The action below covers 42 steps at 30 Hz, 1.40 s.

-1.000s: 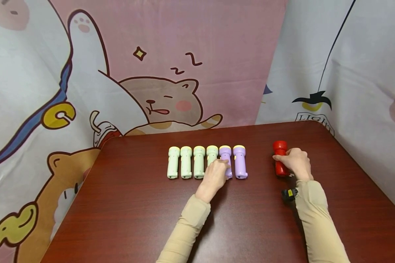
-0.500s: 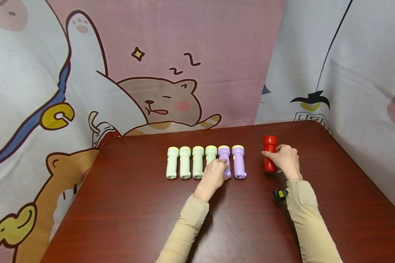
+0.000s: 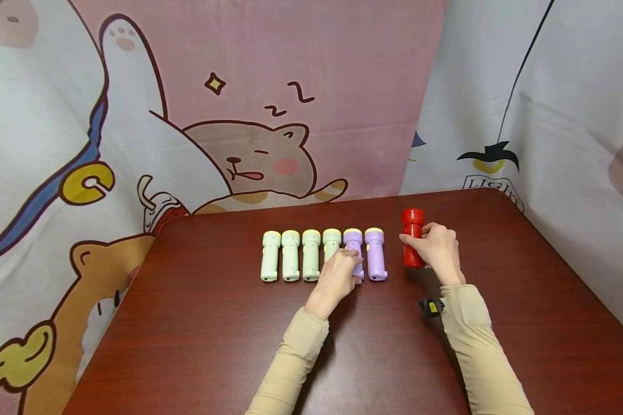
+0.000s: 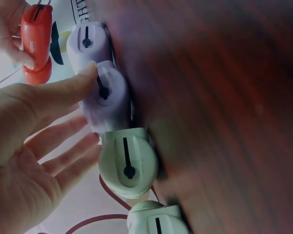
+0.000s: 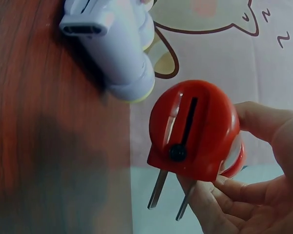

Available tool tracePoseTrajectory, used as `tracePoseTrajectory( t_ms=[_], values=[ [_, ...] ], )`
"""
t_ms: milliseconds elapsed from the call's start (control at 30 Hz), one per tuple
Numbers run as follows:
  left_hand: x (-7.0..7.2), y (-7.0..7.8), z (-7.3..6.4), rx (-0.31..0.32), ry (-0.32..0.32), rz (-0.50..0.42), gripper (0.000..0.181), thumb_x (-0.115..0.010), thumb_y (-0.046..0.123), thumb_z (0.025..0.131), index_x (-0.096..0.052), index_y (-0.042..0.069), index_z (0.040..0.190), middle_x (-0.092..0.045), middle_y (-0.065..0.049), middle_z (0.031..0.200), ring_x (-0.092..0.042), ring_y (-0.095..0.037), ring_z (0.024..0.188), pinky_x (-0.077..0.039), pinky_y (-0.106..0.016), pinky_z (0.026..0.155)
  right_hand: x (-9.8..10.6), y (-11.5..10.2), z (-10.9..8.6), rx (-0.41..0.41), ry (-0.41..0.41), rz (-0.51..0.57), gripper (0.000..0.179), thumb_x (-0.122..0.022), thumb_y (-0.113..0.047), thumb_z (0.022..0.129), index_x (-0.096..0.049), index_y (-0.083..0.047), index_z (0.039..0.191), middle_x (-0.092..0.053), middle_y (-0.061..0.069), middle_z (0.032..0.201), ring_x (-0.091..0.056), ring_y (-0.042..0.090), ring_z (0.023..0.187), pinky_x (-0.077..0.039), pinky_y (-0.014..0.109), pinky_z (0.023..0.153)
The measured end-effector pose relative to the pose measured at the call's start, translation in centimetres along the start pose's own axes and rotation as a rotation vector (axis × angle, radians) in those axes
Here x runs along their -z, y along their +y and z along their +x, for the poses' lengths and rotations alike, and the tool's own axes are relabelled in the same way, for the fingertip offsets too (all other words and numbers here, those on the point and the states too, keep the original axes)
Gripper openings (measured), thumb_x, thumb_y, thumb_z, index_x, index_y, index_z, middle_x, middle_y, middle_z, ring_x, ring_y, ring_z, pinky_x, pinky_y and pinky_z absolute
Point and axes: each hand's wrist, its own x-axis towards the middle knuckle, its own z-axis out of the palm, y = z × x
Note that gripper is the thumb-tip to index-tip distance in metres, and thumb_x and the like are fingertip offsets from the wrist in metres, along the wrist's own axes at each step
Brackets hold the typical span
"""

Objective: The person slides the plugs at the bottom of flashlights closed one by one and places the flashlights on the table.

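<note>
A row of flashlights lies on the table: several pale green ones, then two purple ones. My left hand grips the left purple flashlight, thumb at its tail end in the left wrist view and fingers along its side. The right purple flashlight lies beside it, untouched. To the right of the row, my right hand holds a red flashlight between thumb and fingers, head pointing away. Two metal prongs stick out from the red flashlight's tail in the right wrist view. It seems slightly above the tabletop.
The dark reddish wooden table has its back edge against a cartoon-printed cloth. A small black device is fixed at my right wrist.
My right hand has carried the red flashlight left, nearer to the purple ones. My left hand stays at the left purple flashlight, and the row keeps its order.
</note>
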Motion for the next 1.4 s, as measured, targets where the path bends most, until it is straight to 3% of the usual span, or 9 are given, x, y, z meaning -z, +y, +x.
tracePoseTrajectory(
  t_ms=[100, 200, 367, 500, 633, 700, 900, 1067, 1400],
  values=[
    [0.0, 0.1, 0.1, 0.02, -0.016, -0.032, 0.044, -0.082, 0.021, 0.073, -0.069, 0.013, 0.114, -0.069, 0.0, 0.116, -0.061, -0.021, 0.112, -0.052, -0.029, 0.089, -0.1, -0.5, -0.1, 0.002, 0.005, 0.009, 0.06, -0.066, -0.041, 0.084, -0.057, 0.011, 0.114, -0.064, 0.031, 0.103, -0.064, 0.036, 0.076, -0.057, 0.041, 0.06],
    [0.0, 0.2, 0.1, 0.031, -0.009, -0.051, 0.052, -0.081, 0.021, 0.074, -0.064, 0.013, 0.123, -0.068, 0.001, 0.118, -0.062, -0.021, 0.11, -0.053, -0.03, 0.084, -0.3, -1.0, -0.3, 0.002, 0.006, 0.017, 0.06, -0.066, -0.042, 0.084, -0.057, 0.01, 0.113, -0.064, 0.031, 0.104, -0.064, 0.037, 0.077, -0.057, 0.041, 0.061],
    [0.0, 0.5, 0.3, 0.036, 0.033, -0.06, 0.058, -0.08, 0.025, 0.076, -0.059, 0.013, 0.128, -0.069, -0.001, 0.117, -0.064, -0.021, 0.106, -0.055, -0.032, 0.076, -0.6, -1.7, -0.7, 0.009, 0.01, 0.029, 0.061, -0.067, -0.042, 0.083, -0.058, 0.011, 0.112, -0.065, 0.03, 0.103, -0.065, 0.037, 0.076, -0.057, 0.042, 0.061],
    [0.1, 1.0, 0.4, 0.034, 0.058, -0.059, 0.06, -0.079, 0.029, 0.077, -0.057, 0.012, 0.13, -0.069, -0.003, 0.118, -0.064, -0.019, 0.106, -0.055, -0.031, 0.079, -0.9, -2.1, -0.9, 0.026, 0.02, 0.041, 0.06, -0.068, -0.042, 0.083, -0.059, 0.011, 0.109, -0.065, 0.03, 0.101, -0.065, 0.035, 0.075, -0.057, 0.041, 0.062],
    [0.2, 1.6, 0.6, -0.007, 0.107, -0.058, 0.062, -0.077, 0.036, 0.077, -0.058, 0.008, 0.128, -0.069, -0.003, 0.117, -0.066, -0.017, 0.103, -0.055, -0.028, 0.081, -1.2, -2.6, -1.2, 0.037, 0.027, 0.054, 0.058, -0.069, -0.042, 0.082, -0.059, 0.01, 0.106, -0.066, 0.029, 0.098, -0.064, 0.033, 0.071, -0.057, 0.04, 0.061],
    [0.2, 1.9, 0.6, -0.028, 0.132, -0.064, 0.061, -0.077, 0.039, 0.077, -0.059, 0.007, 0.126, -0.071, -0.003, 0.111, -0.069, -0.015, 0.094, -0.055, -0.026, 0.076, -1.3, -2.8, -1.3, 0.038, 0.034, 0.054, 0.057, -0.069, -0.042, 0.082, -0.06, 0.009, 0.105, -0.066, 0.028, 0.097, -0.064, 0.033, 0.071, -0.057, 0.04, 0.061],
    [0.1, 2.8, 0.6, -0.037, 0.211, -0.051, 0.048, -0.078, 0.042, 0.074, -0.065, 0.01, 0.107, -0.067, 0.002, 0.072, -0.064, -0.015, 0.06, -0.051, -0.027, 0.053, -1.8, -3.3, -1.6, 0.039, 0.063, 0.075, 0.053, -0.07, -0.042, 0.08, -0.062, 0.007, 0.099, -0.068, 0.025, 0.092, -0.064, 0.035, 0.075, -0.056, 0.043, 0.066],
    [0.0, 3.3, 0.6, -0.023, 0.268, -0.005, 0.043, -0.078, 0.046, 0.073, -0.065, 0.012, 0.096, -0.059, 0.002, 0.06, -0.062, -0.017, 0.057, -0.048, -0.028, 0.047, -2.1, -3.7, -1.7, 0.045, 0.078, 0.084, 0.05, -0.071, -0.041, 0.08, -0.062, 0.006, 0.095, -0.068, 0.023, 0.088, -0.063, 0.034, 0.075, -0.054, 0.043, 0.066],
    [0.0, 3.6, 0.6, 0.005, 0.317, 0.045, 0.045, -0.076, 0.049, 0.074, -0.062, 0.012, 0.097, -0.063, 0.001, 0.06, -0.063, -0.016, 0.055, -0.048, -0.027, 0.046, -2.4, -4.2, -2.1, 0.055, 0.078, 0.103, 0.05, -0.07, -0.041, 0.08, -0.061, 0.006, 0.095, -0.067, 0.023, 0.088, -0.062, 0.032, 0.07, -0.056, 0.042, 0.064]
  ],
)
